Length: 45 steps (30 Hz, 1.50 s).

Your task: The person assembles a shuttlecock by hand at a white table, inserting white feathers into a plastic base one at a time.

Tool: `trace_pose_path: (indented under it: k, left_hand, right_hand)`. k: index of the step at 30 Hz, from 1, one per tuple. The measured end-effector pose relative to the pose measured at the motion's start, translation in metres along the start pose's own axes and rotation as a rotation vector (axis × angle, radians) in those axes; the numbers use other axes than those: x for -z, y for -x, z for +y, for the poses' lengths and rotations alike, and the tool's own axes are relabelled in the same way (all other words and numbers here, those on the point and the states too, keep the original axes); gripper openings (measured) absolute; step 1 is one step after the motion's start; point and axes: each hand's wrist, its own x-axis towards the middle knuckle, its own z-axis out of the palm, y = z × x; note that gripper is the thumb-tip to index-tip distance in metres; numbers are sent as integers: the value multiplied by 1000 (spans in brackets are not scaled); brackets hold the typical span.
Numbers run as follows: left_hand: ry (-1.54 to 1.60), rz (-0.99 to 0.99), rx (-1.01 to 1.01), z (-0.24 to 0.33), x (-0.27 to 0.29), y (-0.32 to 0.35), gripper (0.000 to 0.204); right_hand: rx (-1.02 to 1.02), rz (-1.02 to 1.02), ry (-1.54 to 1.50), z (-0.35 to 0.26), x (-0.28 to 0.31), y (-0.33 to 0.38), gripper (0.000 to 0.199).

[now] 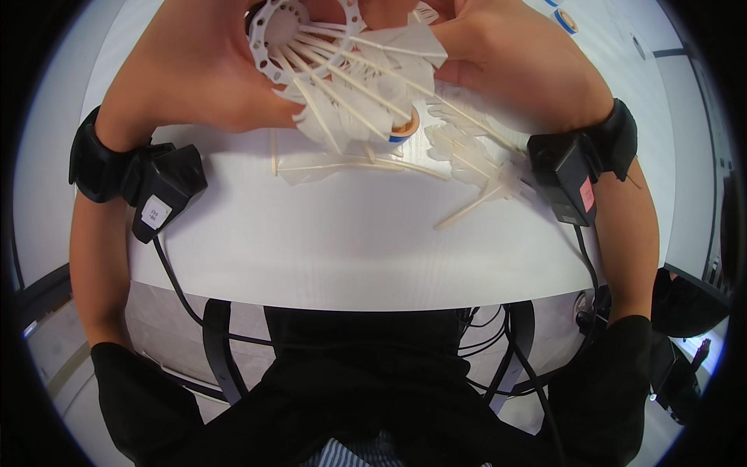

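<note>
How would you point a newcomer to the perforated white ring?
Start at the white table, then go to its far edge where both hands meet. The perforated white ring sits against the left hand, with feather quills fanning from it toward a blue-banded cork base. Unlike the loose feathers on the table, it is a rigid hoop dotted with round holes.

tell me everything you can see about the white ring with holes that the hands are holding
The white ring looks like plastic, a round perforated disc with small holes along its rim and an open middle. Thin white feather shafts fan out from it toward a cork base with a blue band, so it sits around a half-built shuttlecock. It is held tilted above the white table, near the top of the view. The left hand grips its left edge; the right hand holds the feathers beside it. Its upper part is cut off by the picture's edge.
</note>
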Motion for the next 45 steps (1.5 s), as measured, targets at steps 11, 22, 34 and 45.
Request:
trace_pose_path:
  k: [11,22,34,45]
  left_hand:
    - [-564,127,76,41,-17,-11,38]
    - [-497,183,-98,24,-17,-13,33]
    - [-637,127,-154,22,-9,-11,32]
    - [-349,160,-66,-2,-7,-1,18]
  right_hand:
    - [4,-3,-54,2,-4,-2,37]
    - [8,-61,-90,17,19,-10,38]
    - [18,-111,-225,13,19,0,44]
    - [164,-3,-97,22,7,4,53]
